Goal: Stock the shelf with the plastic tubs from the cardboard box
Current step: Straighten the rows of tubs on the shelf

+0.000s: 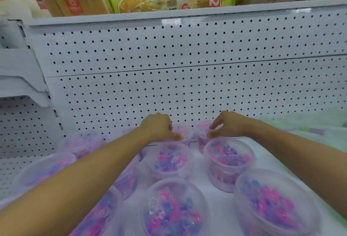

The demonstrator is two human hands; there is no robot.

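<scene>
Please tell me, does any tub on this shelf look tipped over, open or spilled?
Nothing stands out. The plastic tubs stand upright on the shelf with lids on, and no beads lie loose. The left hand and right hand touch the back tubs, which are blurred.

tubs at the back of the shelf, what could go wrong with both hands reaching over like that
1. Both forearms stretch over the front tubs; the left forearm passes low over the tubs on the left and may knock one off the shelf edge.
2. The left hand and right hand each work a back tub close to the pegboard; a push could jam or tip it.
</scene>
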